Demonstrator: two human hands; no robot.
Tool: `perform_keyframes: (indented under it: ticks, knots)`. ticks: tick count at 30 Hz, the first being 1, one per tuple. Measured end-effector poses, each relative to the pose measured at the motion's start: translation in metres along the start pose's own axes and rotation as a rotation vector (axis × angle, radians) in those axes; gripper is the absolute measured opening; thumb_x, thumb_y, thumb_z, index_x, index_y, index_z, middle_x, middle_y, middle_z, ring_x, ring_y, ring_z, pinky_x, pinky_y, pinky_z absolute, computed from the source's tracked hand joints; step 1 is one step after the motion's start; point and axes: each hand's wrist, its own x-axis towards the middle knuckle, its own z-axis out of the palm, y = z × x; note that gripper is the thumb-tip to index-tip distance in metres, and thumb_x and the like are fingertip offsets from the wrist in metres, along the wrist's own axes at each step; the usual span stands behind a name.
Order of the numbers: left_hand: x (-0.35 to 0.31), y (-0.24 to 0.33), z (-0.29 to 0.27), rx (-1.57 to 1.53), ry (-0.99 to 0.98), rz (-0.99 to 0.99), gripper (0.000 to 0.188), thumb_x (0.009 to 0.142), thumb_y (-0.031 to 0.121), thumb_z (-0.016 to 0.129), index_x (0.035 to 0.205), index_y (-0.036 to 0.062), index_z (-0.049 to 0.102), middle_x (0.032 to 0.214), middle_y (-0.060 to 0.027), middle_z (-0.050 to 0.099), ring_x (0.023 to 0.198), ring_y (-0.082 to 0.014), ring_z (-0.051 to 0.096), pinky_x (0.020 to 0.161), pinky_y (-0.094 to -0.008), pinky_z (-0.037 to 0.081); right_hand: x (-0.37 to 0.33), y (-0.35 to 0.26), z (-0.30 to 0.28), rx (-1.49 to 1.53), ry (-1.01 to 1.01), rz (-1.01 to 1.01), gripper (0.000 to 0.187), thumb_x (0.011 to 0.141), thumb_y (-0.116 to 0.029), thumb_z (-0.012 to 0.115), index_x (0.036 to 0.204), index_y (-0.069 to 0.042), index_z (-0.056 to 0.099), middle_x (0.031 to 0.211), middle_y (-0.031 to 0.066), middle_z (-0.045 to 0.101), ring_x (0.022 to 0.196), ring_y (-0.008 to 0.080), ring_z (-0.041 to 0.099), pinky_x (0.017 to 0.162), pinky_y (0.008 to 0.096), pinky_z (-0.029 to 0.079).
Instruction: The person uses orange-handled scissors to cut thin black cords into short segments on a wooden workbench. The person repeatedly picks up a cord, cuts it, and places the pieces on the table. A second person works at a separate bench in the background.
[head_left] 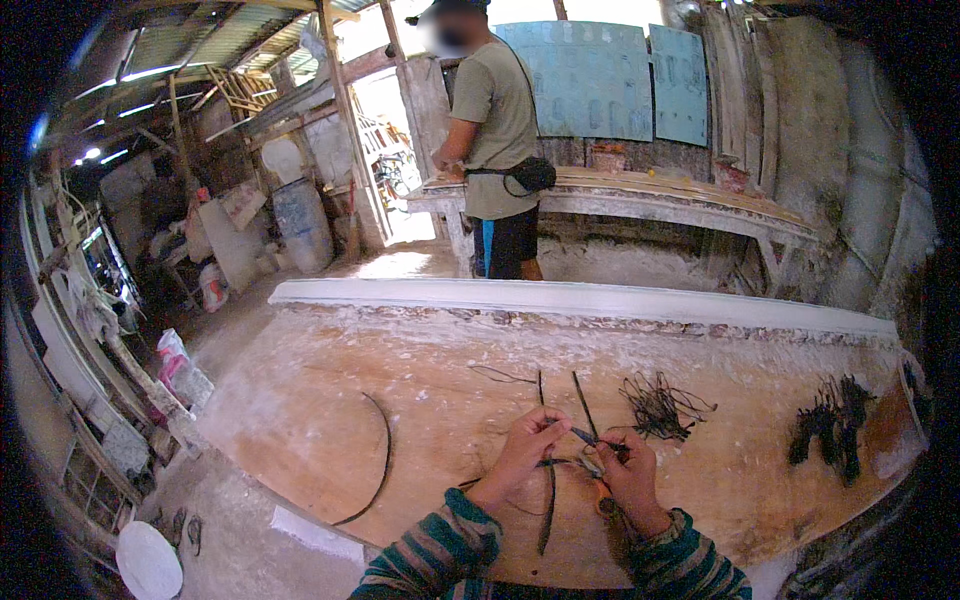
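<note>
Between my two hands a short dark strip [584,435] is stretched just above the wooden tabletop. My left hand [527,452] is closed, pinching one end in its fingertips. With its fingers also closed, my right hand [627,473] grips the other end. Beneath my right hand lies a tool with an orange handle [604,498]; its working end is partly hidden, so I cannot tell its kind. Loose dark strips lie around my hands, one [548,510] below them and another [582,398] beyond. A longer curved strip [386,462] rests to the left.
A tangle of thin dark cords [662,408] and a thicker dark bundle [832,425] lie right on the dusty table [290,400]. A white raised edge [580,297] runs along its far side. Beyond, a person [495,120] stands at a long bench [680,195].
</note>
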Motion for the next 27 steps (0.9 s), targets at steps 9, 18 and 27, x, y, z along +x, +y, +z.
perform_keyframes:
  ticks: [9,18,27]
  knots:
    - [0.000,0.000,0.001,-0.017,-0.011,0.006,0.017,0.083,0.021,0.063,0.089,0.0066,0.057,0.064,0.0058,0.048,0.051,-0.0019,0.041,0.044,-0.0167,0.031,0.001,-0.019,-0.002,-0.026,-0.072,0.082,0.011,0.076,-0.002,0.064,0.087,0.000,0.062,0.081,0.0043,0.061,0.068,0.0110,0.056,0.061,0.0241,0.045]
    - [0.002,-0.005,-0.001,-0.009,-0.062,0.032,0.017,0.084,0.022,0.062,0.088,0.0065,0.057,0.063,0.0055,0.048,0.052,-0.0020,0.040,0.045,-0.0174,0.030,-0.002,-0.011,0.002,0.046,-0.134,0.070,0.011,0.074,0.001,0.064,0.085,-0.001,0.063,0.079,0.0032,0.062,0.072,0.0095,0.056,0.065,0.0234,0.045]
    - [0.001,-0.003,0.002,-0.009,-0.061,0.034,0.018,0.085,0.025,0.060,0.087,0.0067,0.056,0.063,0.0053,0.047,0.052,-0.0025,0.041,0.046,-0.0171,0.032,-0.002,-0.008,0.001,-0.021,-0.189,0.026,0.007,0.078,-0.003,0.062,0.085,0.001,0.063,0.077,0.0024,0.061,0.071,0.0082,0.054,0.062,0.0229,0.044]
